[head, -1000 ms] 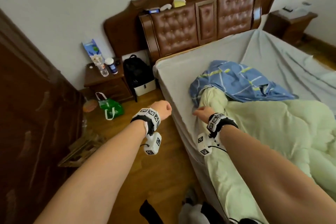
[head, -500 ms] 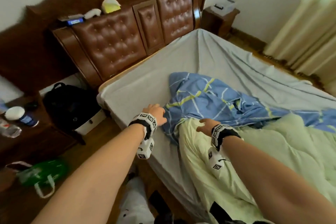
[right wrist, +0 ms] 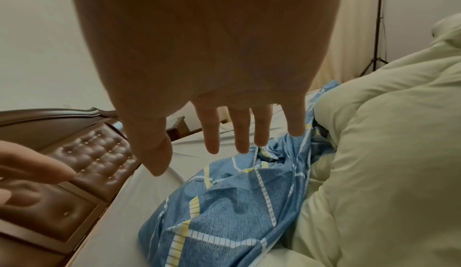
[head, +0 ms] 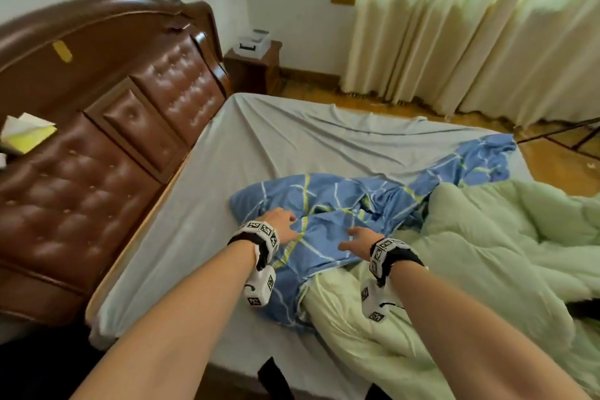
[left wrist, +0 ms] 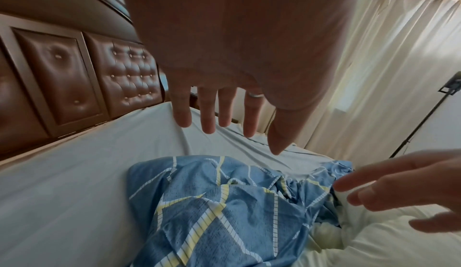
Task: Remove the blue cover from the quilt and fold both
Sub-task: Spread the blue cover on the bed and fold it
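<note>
My left hand (head: 281, 226) and right hand (head: 359, 238) hovered, fingers spread, gripping nothing, over the blue cover (head: 328, 230) beside the quilt (head: 470, 256) near the bed's (head: 181, 237) left edge.

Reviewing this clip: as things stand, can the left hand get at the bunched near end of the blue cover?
Probably yes. The left hand hovers open right over the blue cover, fingers straight, with nothing between them. The right hand is open beside it, not blocking, and the green quilt lies off to the right.

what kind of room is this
Most likely a home bedroom: a bed with a grey sheet and a padded wooden headboard, a bedside cabinet by the wall, and long pale curtains. A blue cover and green quilt lie on the bed.
</note>
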